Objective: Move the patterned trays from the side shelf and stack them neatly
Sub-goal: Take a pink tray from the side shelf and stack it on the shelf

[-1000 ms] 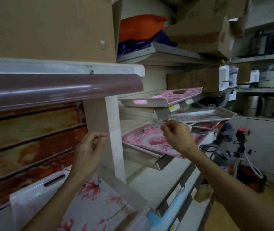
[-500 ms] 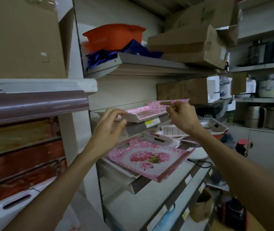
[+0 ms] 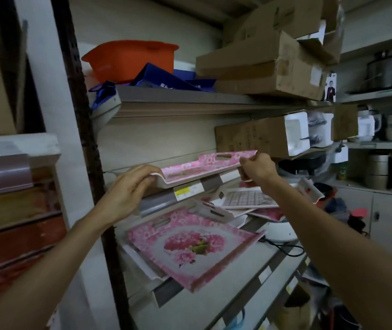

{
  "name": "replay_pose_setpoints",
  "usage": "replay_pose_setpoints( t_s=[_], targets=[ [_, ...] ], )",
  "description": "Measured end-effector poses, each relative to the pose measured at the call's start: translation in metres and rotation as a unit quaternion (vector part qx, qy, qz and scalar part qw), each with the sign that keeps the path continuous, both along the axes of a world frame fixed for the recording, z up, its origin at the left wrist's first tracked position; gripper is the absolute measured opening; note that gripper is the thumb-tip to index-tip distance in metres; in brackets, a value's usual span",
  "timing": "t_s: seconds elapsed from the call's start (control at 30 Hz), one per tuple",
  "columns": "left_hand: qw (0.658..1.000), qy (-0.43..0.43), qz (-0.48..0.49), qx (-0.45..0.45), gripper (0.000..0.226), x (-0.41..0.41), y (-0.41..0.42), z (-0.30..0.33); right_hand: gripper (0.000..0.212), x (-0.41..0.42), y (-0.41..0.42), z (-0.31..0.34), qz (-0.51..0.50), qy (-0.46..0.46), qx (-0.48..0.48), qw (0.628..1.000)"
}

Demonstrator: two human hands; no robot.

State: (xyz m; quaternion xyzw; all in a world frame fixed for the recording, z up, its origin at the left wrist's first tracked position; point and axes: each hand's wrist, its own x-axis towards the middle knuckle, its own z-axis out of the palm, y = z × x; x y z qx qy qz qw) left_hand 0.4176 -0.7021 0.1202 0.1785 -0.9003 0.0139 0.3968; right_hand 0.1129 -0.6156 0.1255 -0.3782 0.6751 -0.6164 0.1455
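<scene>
On the shelf (image 3: 190, 190), a pink floral tray (image 3: 204, 169).

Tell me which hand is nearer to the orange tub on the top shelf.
Left. The left hand grips the pink tray's near-left corner, almost straight below the orange tub. The right hand holds the tray's right end, farther right of it.

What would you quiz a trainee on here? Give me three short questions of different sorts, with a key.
1. True or false: both hands hold the pink tray on the middle shelf.
2. Which sits on the shelf above it? A) orange tub B) kettle C) green bucket
3. Fill in: below, a larger floral tray lies ____ over the shelf edge.

Key: 1 true, the left hand at its near corner, the right hand at its far end; 2 A; 3 tilted.
</scene>
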Motion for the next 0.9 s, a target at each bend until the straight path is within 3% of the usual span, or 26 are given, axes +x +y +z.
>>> replay_pose_setpoints(
  t_s=[0.17, 0.37, 0.7, 0.9],
  targets=[
    [1.0, -0.018, -0.004, -0.015, 0.028, -0.027, 0.011, 0.02, 0.021, -0.021, -0.015, 0.004, 0.075, -0.182, -0.035, 0.98],
    [0.998, -0.028, -0.005, -0.049, 0.027, -0.056, 0.028, 0.044, 0.023, -0.031, -0.027, 0.01, 0.202, -0.373, -0.054, 0.904],
    [0.995, -0.06, -0.025, -0.077, 0.028, -0.07, 0.067, 0.019, 0.018, -0.029, -0.035, 0.008, 0.189, -0.4, -0.087, 0.892],
    [0.986, -0.099, -0.032, -0.13, 0.029, -0.063, 0.095, -0.003, 0.042, -0.024, -0.015, -0.003, 0.185, -0.378, -0.095, 0.902]
  ],
)
